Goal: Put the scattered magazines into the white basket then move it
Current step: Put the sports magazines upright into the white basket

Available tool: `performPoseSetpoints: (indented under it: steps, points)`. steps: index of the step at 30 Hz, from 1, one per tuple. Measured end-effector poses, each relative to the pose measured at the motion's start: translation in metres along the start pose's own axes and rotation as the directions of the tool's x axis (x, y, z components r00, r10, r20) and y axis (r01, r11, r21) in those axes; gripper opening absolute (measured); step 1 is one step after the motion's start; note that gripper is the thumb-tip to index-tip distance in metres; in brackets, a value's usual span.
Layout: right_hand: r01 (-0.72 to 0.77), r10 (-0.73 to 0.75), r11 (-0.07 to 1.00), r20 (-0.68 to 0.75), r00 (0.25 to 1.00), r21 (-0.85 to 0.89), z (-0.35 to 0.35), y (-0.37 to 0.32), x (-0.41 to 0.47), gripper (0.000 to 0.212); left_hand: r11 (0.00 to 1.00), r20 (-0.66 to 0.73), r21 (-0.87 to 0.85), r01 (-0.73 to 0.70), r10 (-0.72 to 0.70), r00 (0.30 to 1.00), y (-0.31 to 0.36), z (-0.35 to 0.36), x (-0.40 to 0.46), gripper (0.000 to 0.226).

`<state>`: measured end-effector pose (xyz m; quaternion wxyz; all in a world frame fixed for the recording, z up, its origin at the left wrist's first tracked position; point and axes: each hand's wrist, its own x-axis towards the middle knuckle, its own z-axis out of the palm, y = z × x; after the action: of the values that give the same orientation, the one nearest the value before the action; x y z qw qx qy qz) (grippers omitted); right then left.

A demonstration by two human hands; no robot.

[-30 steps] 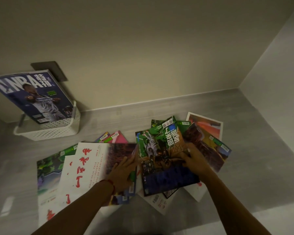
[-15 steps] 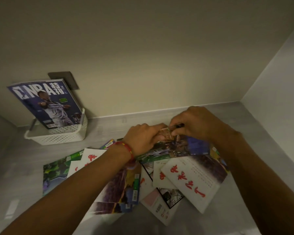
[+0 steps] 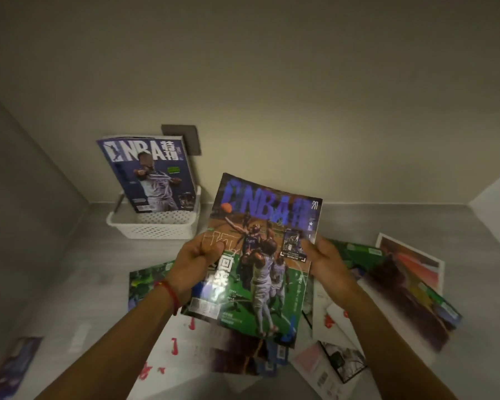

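Right now I have both hands clamped on one glossy basketball magazine (image 3: 260,255) at frame centre, my left hand (image 3: 198,259) pinching its left edge and my right hand (image 3: 325,262) its right edge. Beyond it, upper left, the perforated white basket (image 3: 153,226) holds just one upright magazine (image 3: 150,174). I'd judge most remains: thin, slick magazines (image 3: 401,290) fan across the grey surface (image 3: 272,217) below.

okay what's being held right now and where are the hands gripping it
An NBA magazine, lifted above the pile: left hand on its left edge, right hand on its right edge.
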<state>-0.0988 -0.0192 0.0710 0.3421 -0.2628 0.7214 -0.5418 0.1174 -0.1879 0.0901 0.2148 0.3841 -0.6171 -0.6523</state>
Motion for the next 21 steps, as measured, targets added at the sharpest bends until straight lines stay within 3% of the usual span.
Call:
performPoseSetpoints:
  steps: [2, 5, 9, 12, 15, 21]
  points:
    - [0.146, -0.146, 0.970, 0.014, 0.989, -0.192, 0.026, -0.017, 0.008, 0.018, 0.999, -0.036, -0.032, 0.012, -0.013, 0.999, -0.005, -0.032, 0.002, 0.015]
    - [0.261, -0.258, 0.916, 0.051, 0.965, -0.306, 0.069, -0.055, 0.024, 0.009, 0.998, -0.142, -0.029, -0.055, 0.050, 0.989, -0.003, -0.081, 0.012, 0.015]
    - [0.397, -0.433, 0.811, 0.016, 0.901, -0.429, 0.129, -0.110, 0.055, 0.012, 0.931, -0.254, 0.257, -0.258, 0.322, 0.912, 0.021, -0.156, 0.038, 0.019]
    - [0.444, -0.537, 0.699, 0.000, 0.844, -0.561, 0.167, -0.150, 0.082, 0.017, 0.828, -0.314, 0.497, -0.258, 0.449, 0.837, 0.046, -0.210, 0.061, 0.025]
    - [0.419, -0.514, 0.725, -0.025, 0.857, -0.546, 0.199, -0.174, 0.106, 0.020, 0.840, -0.365, 0.493, -0.225, 0.435, 0.823, 0.057, -0.245, 0.085, 0.022]
    - [0.374, -0.457, 0.693, 0.026, 0.889, -0.616, 0.236, -0.159, 0.149, 0.027, 0.936, -0.387, 0.305, -0.176, 0.291, 0.875, 0.032, -0.277, 0.133, 0.011]
